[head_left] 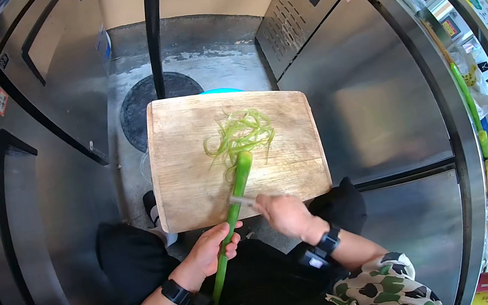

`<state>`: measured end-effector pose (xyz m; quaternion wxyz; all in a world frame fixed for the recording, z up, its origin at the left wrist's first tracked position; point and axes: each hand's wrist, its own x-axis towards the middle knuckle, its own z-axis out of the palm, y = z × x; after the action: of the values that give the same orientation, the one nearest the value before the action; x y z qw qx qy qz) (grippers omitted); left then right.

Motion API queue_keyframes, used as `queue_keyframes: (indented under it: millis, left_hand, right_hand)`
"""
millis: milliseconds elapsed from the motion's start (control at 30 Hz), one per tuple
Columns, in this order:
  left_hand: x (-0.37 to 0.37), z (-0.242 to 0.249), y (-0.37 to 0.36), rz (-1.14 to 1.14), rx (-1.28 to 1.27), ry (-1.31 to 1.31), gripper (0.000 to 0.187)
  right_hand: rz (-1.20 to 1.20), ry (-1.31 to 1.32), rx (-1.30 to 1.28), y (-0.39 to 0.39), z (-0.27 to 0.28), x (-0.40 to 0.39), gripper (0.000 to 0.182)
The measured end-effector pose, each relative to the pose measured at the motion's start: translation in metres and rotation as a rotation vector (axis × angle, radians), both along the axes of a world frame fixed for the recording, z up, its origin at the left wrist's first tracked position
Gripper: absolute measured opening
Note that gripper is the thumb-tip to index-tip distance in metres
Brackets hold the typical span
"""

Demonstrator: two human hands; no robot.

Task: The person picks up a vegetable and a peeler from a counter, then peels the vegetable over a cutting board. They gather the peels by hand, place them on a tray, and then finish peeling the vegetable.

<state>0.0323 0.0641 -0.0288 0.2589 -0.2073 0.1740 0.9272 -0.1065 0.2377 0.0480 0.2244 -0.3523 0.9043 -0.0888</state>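
A long, slender green gourd (241, 181) slants from my lap up over the near part of the wooden cutting board (178, 163). Its thicker far end rests by a loose pile of pale green peel strips (244, 130). My left hand (213, 250) is closed around the gourd below the board's near edge. In my right hand (285, 213) is a peeler (243, 201), its head lying across the gourd's side just above the left hand. The right fingers are curled round its handle and slightly blurred.
Stainless-steel cabinets (373, 81) stand close on the right, with more steel doors (60, 118) on the left. A dark round cover (139, 115) lies on the floor behind the board, beside a black upright bar (156, 39). Shelves with bags and packages (483, 89) line the far right.
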Motion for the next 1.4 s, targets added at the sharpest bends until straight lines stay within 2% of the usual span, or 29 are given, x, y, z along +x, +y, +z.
queue_keyframes:
  millis: [100, 200, 300, 433, 533, 633, 700, 833, 900, 967, 1000, 1100, 1133, 1200, 1233, 1300, 1400]
  left_hand:
    - [0.003, -0.005, -0.001, 0.003, -0.095, 0.013, 0.038]
    - [-0.001, 0.004, -0.003, -0.005, -0.097, 0.027, 0.037]
    - [-0.001, 0.004, -0.003, 0.021, -0.080, 0.021, 0.035]
    - [0.000, 0.005, -0.002, 0.022, -0.075, 0.018, 0.031]
    - [-0.002, 0.002, -0.001, 0.015, -0.149, 0.029, 0.031]
    - [0.002, 0.007, -0.003, 0.021, -0.160, 0.022, 0.031]
    - [-0.003, 0.010, -0.006, 0.031, -0.151, 0.032, 0.032]
    - [0.000, 0.009, -0.002, 0.043, -0.160, 0.016, 0.034]
    - [-0.003, 0.011, -0.001, 0.040, -0.164, 0.014, 0.035]
    - [-0.002, 0.013, -0.002, 0.045, -0.155, 0.013, 0.035]
    - [0.000, 0.010, -0.003, 0.047, -0.147, 0.014, 0.035]
    - [0.003, 0.001, -0.003, 0.045, -0.140, 0.024, 0.033]
    - [0.002, 0.001, -0.002, 0.040, -0.153, 0.033, 0.033]
    - [0.001, 0.003, -0.004, 0.037, -0.186, 0.047, 0.033]
    - [0.001, 0.007, -0.004, 0.032, -0.203, 0.048, 0.032]
    - [-0.003, 0.009, -0.005, 0.035, -0.238, 0.059, 0.033]
    - [0.000, 0.008, 0.003, 0.025, -0.269, 0.041, 0.034]
  right_hand:
    - [-0.110, 0.056, 0.106, -0.015, -0.022, -0.045, 0.030]
    - [-0.346, 0.164, -0.050, -0.006, -0.058, -0.110, 0.035]
    - [-0.367, 0.256, -0.101, 0.002, -0.029, -0.109, 0.034]
    - [-0.240, 0.068, -0.051, -0.009, 0.000, -0.048, 0.033]
    - [-0.162, 0.079, 0.029, -0.019, -0.012, -0.053, 0.033]
    - [-0.340, 0.115, 0.117, -0.021, -0.036, -0.106, 0.036]
    - [-0.348, 0.190, 0.039, -0.007, -0.033, -0.115, 0.037]
    - [-0.281, 0.143, -0.138, 0.010, -0.033, -0.069, 0.033]
    - [-0.170, -0.060, -0.139, 0.001, -0.001, -0.026, 0.031]
    - [0.004, -0.068, 0.023, -0.003, 0.001, 0.002, 0.027]
    - [0.080, -0.032, -0.063, -0.004, -0.003, 0.010, 0.025]
    - [-0.005, 0.118, -0.024, -0.007, -0.032, -0.020, 0.025]
    - [-0.066, 0.147, 0.088, -0.011, -0.040, -0.043, 0.028]
    - [-0.327, 0.123, 0.066, -0.010, -0.045, -0.092, 0.031]
    - [-0.406, 0.200, 0.006, 0.000, -0.054, -0.110, 0.034]
    - [-0.410, 0.276, 0.009, 0.008, -0.033, -0.115, 0.036]
    - [-0.341, 0.093, -0.056, -0.005, 0.003, -0.063, 0.035]
